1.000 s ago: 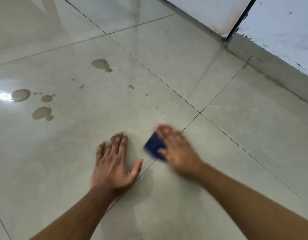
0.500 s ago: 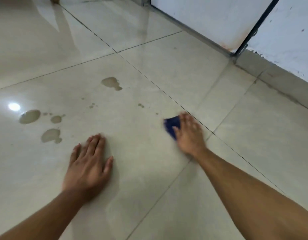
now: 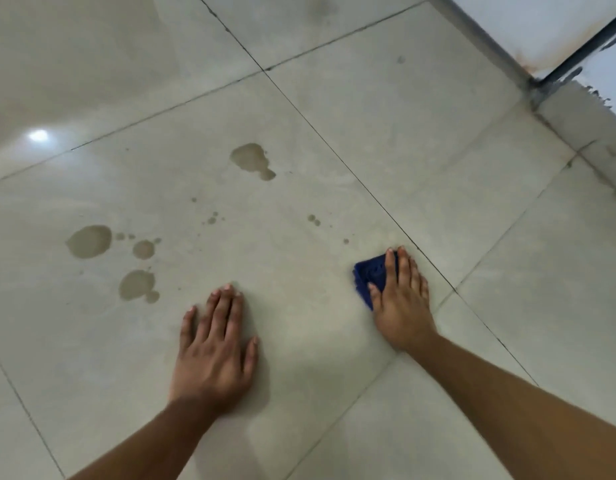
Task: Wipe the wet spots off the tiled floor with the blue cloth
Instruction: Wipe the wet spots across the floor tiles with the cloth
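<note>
Our right hand [image 3: 401,299] presses the cloth [image 3: 370,275] flat-fingered, right of the spots [image 3: 90,241]; our left hand [image 3: 214,344] rests splayed on the floor [image 3: 386,116].

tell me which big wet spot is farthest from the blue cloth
The oval spot at the far left; the lobed puddle and the blotch near the left hand lie closer to the blue cloth.

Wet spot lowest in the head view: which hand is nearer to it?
Left. The left hand lies flat on the tile just right of that wet spot; the right hand, pressing the blue cloth, is farther right.
</note>
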